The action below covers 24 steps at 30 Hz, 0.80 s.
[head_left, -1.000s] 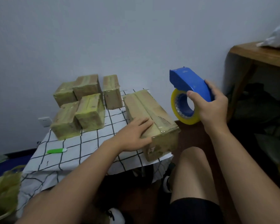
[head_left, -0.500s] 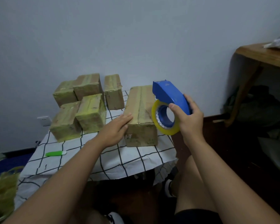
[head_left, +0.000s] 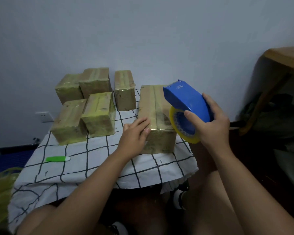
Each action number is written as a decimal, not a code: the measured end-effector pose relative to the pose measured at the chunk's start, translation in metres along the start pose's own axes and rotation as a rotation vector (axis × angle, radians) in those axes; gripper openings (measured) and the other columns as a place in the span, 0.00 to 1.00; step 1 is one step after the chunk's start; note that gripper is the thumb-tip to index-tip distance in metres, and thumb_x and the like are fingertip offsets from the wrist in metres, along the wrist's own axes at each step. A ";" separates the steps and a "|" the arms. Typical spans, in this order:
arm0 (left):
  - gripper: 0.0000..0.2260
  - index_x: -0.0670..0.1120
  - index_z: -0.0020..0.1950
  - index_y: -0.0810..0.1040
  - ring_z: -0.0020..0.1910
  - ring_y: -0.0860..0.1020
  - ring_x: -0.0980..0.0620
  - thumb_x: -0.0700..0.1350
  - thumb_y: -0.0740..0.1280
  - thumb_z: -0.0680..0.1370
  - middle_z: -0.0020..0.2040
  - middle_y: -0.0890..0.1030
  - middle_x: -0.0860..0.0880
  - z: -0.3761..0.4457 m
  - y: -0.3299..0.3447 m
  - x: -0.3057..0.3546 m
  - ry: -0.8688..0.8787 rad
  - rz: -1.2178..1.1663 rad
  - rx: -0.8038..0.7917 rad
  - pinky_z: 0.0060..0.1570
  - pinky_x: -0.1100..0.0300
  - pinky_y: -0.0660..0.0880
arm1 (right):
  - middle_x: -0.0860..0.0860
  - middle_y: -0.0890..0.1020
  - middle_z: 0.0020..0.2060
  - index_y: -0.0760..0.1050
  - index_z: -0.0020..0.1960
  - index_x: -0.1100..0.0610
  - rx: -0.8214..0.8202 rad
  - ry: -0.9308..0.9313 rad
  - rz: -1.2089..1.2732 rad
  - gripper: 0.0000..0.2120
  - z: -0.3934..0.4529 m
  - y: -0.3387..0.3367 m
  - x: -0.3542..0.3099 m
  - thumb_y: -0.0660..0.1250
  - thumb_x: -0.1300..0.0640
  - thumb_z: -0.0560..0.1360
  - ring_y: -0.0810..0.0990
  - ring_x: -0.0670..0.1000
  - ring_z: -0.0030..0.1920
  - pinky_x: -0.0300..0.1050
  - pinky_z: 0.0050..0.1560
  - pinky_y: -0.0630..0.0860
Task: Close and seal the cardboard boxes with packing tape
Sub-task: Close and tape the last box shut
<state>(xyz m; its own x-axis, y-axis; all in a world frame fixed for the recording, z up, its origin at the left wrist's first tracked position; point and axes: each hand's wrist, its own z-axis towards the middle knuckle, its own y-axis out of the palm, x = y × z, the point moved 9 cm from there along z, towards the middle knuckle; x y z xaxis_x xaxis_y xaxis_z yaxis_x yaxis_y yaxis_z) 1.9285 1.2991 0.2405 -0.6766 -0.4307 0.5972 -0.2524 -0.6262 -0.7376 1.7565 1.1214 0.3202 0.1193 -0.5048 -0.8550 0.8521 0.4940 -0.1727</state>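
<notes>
Cardboard, already striped lengthwise with clear tape, makes up the long box (head_left: 155, 106) lying under the fingers of the left hand (head_left: 134, 134), which rests flat and open on its near left top edge, steadying it. Just right of that hand, the right hand (head_left: 212, 126) is wrapped round the blue tape dispenser (head_left: 187, 99), thumb hooked at the core of the yellow-edged tape roll (head_left: 183, 131), holding the tool over the box's right side; whether it touches the box cannot be told.

The step in hand looks like adding a further strip to this box. The next move probably calls for setting the dispenser's front edge onto the cardboard, pressing the tape end down and drawing it along while the left hand keeps the box from sliding on the checked cloth (head_left: 95, 167).

Beyond the left hand, further left and back, five smaller taped boxes (head_left: 98, 114) sit clustered. Nearer and left of its wrist lies a green cutter (head_left: 57, 158).
</notes>
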 end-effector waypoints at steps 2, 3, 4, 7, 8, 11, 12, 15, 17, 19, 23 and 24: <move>0.19 0.53 0.75 0.69 0.64 0.63 0.49 0.50 0.59 0.83 0.74 0.66 0.59 -0.002 0.000 0.000 -0.034 -0.068 -0.019 0.62 0.61 0.58 | 0.47 0.77 0.64 0.73 0.71 0.53 -0.005 -0.008 -0.012 0.39 0.002 0.001 -0.002 0.74 0.39 0.64 0.77 0.45 0.62 0.43 0.62 0.75; 0.19 0.53 0.75 0.68 0.65 0.62 0.49 0.49 0.59 0.83 0.75 0.65 0.59 -0.002 0.000 -0.002 -0.050 -0.109 -0.028 0.64 0.61 0.57 | 0.46 0.78 0.64 0.73 0.71 0.52 -0.006 -0.001 -0.004 0.39 0.002 0.001 -0.001 0.74 0.38 0.64 0.77 0.45 0.62 0.44 0.63 0.76; 0.19 0.53 0.75 0.68 0.66 0.61 0.49 0.48 0.59 0.83 0.75 0.65 0.59 -0.003 0.000 -0.003 -0.061 -0.144 -0.037 0.65 0.60 0.56 | 0.46 0.78 0.64 0.73 0.72 0.52 -0.007 0.012 0.009 0.40 0.002 0.001 0.000 0.73 0.37 0.63 0.77 0.44 0.62 0.45 0.63 0.76; 0.19 0.52 0.76 0.67 0.69 0.58 0.49 0.45 0.58 0.84 0.76 0.63 0.58 -0.005 0.003 -0.001 -0.102 -0.212 -0.061 0.67 0.62 0.50 | 0.45 0.77 0.64 0.72 0.72 0.52 -0.015 0.039 0.035 0.39 0.001 0.001 0.001 0.74 0.38 0.64 0.77 0.44 0.62 0.44 0.62 0.77; 0.19 0.51 0.76 0.67 0.69 0.57 0.49 0.44 0.58 0.84 0.76 0.62 0.58 -0.006 0.004 0.000 -0.114 -0.216 -0.073 0.67 0.62 0.49 | 0.45 0.77 0.64 0.72 0.72 0.52 -0.021 0.043 0.044 0.38 0.001 0.002 0.000 0.75 0.41 0.65 0.77 0.44 0.62 0.42 0.61 0.77; 0.20 0.53 0.76 0.66 0.73 0.56 0.49 0.47 0.59 0.84 0.77 0.62 0.56 -0.005 0.003 -0.003 -0.193 -0.260 -0.134 0.73 0.57 0.48 | 0.47 0.78 0.63 0.73 0.71 0.52 -0.046 0.055 0.102 0.34 0.000 0.000 -0.003 0.79 0.50 0.68 0.78 0.44 0.60 0.33 0.55 0.76; 0.20 0.53 0.76 0.66 0.74 0.57 0.49 0.49 0.59 0.83 0.77 0.63 0.55 -0.004 -0.001 -0.003 -0.232 -0.317 -0.146 0.75 0.53 0.50 | 0.47 0.78 0.62 0.73 0.70 0.52 -0.066 0.065 0.136 0.32 -0.001 -0.002 -0.003 0.79 0.53 0.68 0.79 0.43 0.59 0.31 0.52 0.76; 0.21 0.49 0.70 0.74 0.65 0.72 0.54 0.58 0.59 0.82 0.68 0.75 0.52 0.000 -0.032 0.014 -0.291 -0.482 -0.017 0.64 0.56 0.69 | 0.45 0.80 0.59 0.76 0.67 0.49 -0.172 0.099 0.249 0.32 -0.006 0.001 -0.009 0.78 0.48 0.64 0.80 0.40 0.53 0.33 0.48 0.77; 0.24 0.44 0.60 0.80 0.53 0.78 0.54 0.61 0.58 0.81 0.56 0.81 0.52 -0.001 -0.053 0.027 -0.391 -0.609 0.084 0.50 0.61 0.74 | 0.45 0.82 0.57 0.77 0.63 0.47 -0.245 0.122 0.312 0.32 -0.010 0.006 -0.012 0.76 0.44 0.60 0.82 0.43 0.53 0.37 0.49 0.78; 0.30 0.42 0.52 0.82 0.46 0.81 0.50 0.68 0.57 0.78 0.47 0.84 0.47 -0.006 -0.054 0.037 -0.506 -0.778 0.005 0.47 0.57 0.77 | 0.47 0.83 0.56 0.79 0.61 0.46 -0.308 0.146 0.378 0.30 -0.016 0.011 -0.013 0.75 0.45 0.59 0.82 0.48 0.53 0.41 0.49 0.79; 0.33 0.42 0.45 0.80 0.34 0.78 0.50 0.73 0.61 0.70 0.38 0.80 0.46 -0.024 -0.051 0.055 -0.547 -0.901 -0.215 0.38 0.58 0.74 | 0.47 0.83 0.55 0.79 0.60 0.47 -0.396 0.165 0.463 0.29 -0.026 0.022 -0.020 0.74 0.47 0.59 0.83 0.50 0.51 0.42 0.45 0.80; 0.30 0.42 0.45 0.79 0.33 0.77 0.51 0.70 0.63 0.70 0.37 0.78 0.47 -0.026 -0.054 0.056 -0.532 -0.922 -0.217 0.36 0.59 0.73 | 0.47 0.83 0.54 0.79 0.60 0.47 -0.406 0.166 0.476 0.29 -0.028 0.024 -0.021 0.73 0.47 0.59 0.83 0.49 0.50 0.41 0.44 0.80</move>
<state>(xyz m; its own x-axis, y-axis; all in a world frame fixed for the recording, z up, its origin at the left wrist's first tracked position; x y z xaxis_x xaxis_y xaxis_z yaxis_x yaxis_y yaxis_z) 1.8859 1.3254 0.3056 0.2093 -0.1132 0.9713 -0.6619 -0.7475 0.0555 1.7599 1.1635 0.3202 0.3283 -0.0645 -0.9424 0.4613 0.8816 0.1003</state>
